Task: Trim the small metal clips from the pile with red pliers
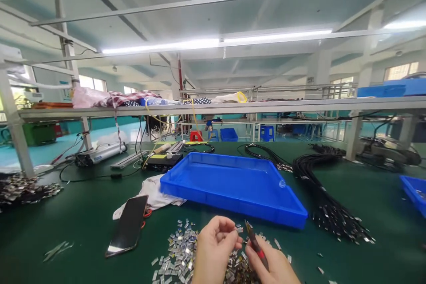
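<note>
My left hand is closed in a pinch, with a small silvery piece at its fingertips. Just to its right, my right hand grips small pliers with red and black handles, their jaws pointing up and slightly left. Both hands are over a loose pile of small shiny metal-looking pieces on the green table. Darker small parts lie between my wrists. The exact kind of the pinched piece is too small to make out.
Beyond my hands stands a blue tray, partly on a white cloth. A phone lies to the left. Bundled black cables stretch along the right, near another blue tray. A shelf crosses above the table's back.
</note>
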Demonstrator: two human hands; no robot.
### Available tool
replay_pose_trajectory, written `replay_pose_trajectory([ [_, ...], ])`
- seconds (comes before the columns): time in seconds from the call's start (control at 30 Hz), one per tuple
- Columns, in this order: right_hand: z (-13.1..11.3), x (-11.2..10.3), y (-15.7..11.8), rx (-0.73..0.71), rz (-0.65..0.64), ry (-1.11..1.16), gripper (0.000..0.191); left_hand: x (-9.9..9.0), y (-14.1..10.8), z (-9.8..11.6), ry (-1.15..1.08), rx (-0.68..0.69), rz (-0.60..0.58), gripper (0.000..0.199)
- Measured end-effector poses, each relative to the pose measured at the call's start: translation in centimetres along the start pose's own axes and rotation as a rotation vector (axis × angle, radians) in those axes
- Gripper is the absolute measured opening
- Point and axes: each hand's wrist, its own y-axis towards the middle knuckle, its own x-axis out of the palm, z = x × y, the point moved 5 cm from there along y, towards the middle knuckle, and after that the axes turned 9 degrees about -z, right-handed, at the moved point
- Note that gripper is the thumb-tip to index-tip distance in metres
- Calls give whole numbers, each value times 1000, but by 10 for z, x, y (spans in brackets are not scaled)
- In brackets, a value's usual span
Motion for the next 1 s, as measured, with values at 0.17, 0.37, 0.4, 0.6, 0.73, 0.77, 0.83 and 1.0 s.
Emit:
replay_pose_trajectory([
  [0.17,-6,2,-2,-14,-68,-43,40,1,-3,3,-29,18,23,19],
  [0.37,-6,4,-3,-5,-83,-71,40,1,-5,6,47,-11,-8,17],
  [0.4,-4,5,-3,-9,-87,-85,40,1,-5,6,47,-4,-5,18],
  [0.6,0,9,-3,-13,-101,-141,43,5,-7,6,92,16,-17,17],
  [0.73,-2,8,-4,2,-130,-165,46,5,-10,10,153,30,-22,15],
  [0.77,-3,7,-5,-2,-130,-176,47,5,-10,11,160,29,-21,15],
  [0.83,-3,7,-5,-5,-127,-194,48,4,-11,11,168,26,-20,14],
  [1.0,-4,6,-6,12,-131,-196,50,4,-11,10,165,30,-22,12],
])
